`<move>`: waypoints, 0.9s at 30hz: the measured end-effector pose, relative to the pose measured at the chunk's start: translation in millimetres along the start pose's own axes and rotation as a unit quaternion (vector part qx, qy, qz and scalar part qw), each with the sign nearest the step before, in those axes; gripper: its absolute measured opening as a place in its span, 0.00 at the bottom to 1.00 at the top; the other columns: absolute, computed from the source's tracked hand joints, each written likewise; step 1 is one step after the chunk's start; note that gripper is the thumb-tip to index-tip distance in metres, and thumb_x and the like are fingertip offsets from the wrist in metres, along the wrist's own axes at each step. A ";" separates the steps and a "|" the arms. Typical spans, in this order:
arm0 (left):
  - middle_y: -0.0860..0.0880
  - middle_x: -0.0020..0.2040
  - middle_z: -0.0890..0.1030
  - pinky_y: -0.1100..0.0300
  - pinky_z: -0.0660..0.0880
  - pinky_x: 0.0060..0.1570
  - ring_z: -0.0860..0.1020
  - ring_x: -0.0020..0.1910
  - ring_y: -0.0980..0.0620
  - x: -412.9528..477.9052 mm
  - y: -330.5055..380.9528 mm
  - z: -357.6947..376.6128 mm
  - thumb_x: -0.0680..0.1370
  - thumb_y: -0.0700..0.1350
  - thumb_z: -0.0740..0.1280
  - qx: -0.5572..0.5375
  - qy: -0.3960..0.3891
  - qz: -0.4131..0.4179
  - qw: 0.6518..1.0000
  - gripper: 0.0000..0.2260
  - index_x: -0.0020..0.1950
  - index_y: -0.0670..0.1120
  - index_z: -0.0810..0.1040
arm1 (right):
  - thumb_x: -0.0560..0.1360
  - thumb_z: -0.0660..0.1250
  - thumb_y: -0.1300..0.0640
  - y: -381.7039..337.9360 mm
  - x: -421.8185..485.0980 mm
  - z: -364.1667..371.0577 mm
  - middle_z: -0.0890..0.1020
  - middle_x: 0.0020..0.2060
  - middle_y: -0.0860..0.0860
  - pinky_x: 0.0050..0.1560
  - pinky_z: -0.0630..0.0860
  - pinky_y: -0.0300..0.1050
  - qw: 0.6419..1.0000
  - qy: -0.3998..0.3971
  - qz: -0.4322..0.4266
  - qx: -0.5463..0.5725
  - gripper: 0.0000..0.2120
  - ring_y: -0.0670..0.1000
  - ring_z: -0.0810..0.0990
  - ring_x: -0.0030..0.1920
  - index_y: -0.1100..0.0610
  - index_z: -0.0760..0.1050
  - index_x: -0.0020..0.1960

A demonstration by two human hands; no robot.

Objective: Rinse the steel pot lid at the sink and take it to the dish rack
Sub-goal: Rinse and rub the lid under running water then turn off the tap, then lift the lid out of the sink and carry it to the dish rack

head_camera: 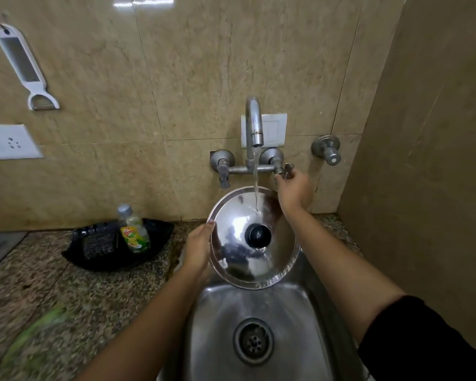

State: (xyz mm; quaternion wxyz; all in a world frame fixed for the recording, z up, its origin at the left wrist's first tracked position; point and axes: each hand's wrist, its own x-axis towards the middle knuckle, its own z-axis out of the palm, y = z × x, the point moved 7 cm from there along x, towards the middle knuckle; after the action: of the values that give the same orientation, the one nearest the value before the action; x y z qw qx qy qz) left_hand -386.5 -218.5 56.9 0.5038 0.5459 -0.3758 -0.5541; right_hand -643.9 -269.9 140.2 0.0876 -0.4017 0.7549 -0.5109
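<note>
The round steel pot lid (237,259) with a black knob (258,235) is held tilted over the steel sink (275,312). My left hand (199,247) grips its left rim. Water runs from the curved tap (253,125) onto the lid's upper part. My right hand (294,189) reaches past the lid's upper right edge and grips the right tap handle (285,170) on the wall. The dish rack is not in view.
A black tray (94,259) on the granite counter (66,298) left of the sink holds a dish soap bottle (135,232) and a dark scrubber (98,243). A white peeler (25,67) hangs on the tiled wall. A side wall (423,188) stands at right.
</note>
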 end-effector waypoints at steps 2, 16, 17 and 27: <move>0.45 0.34 0.78 0.52 0.77 0.35 0.77 0.31 0.47 3.2 -1.4 -2.4 0.78 0.49 0.63 -0.019 0.000 -0.003 1.000 0.12 0.41 0.43 0.80 | 0.73 0.70 0.52 -7.7 -0.5 -2.0 0.80 0.53 0.53 0.51 0.77 0.48 0.996 0.020 -0.056 -0.066 0.14 0.54 0.77 0.55 0.53 0.80 0.57; 0.50 0.33 0.84 0.63 0.79 0.32 0.82 0.33 0.55 -9.1 -6.0 -16.1 0.80 0.41 0.60 -0.184 -0.004 0.055 0.981 0.09 0.44 0.43 0.79 | 0.80 0.61 0.56 41.9 -66.9 -17.5 0.83 0.44 0.46 0.39 0.75 0.32 0.927 -0.316 -0.022 0.201 0.08 0.47 0.81 0.47 0.49 0.78 0.47; 0.49 0.35 0.85 0.63 0.79 0.34 0.83 0.35 0.54 -12.0 -3.8 -17.1 0.80 0.41 0.59 -0.179 -0.018 0.076 0.981 0.10 0.46 0.42 0.79 | 0.80 0.60 0.59 41.5 -73.1 -21.3 0.83 0.45 0.47 0.42 0.75 0.34 0.920 -0.322 -0.027 0.219 0.09 0.47 0.81 0.48 0.49 0.78 0.48; 0.54 0.46 0.85 0.71 0.76 0.37 0.82 0.45 0.58 -31.1 -21.0 -43.6 0.81 0.45 0.57 0.074 -0.069 0.173 0.980 0.12 0.52 0.49 0.80 | 0.80 0.59 0.62 -11.8 -108.6 -63.1 0.81 0.47 0.49 0.48 0.77 0.40 0.911 -0.276 -0.229 0.204 0.09 0.46 0.81 0.49 0.56 0.77 0.55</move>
State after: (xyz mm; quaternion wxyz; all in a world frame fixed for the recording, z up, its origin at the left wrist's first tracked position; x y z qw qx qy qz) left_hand -349.9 -178.1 38.4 0.5230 0.4692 -0.5383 -0.4655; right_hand -600.3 -152.0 149.2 0.2534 -0.6618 0.4674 -0.5285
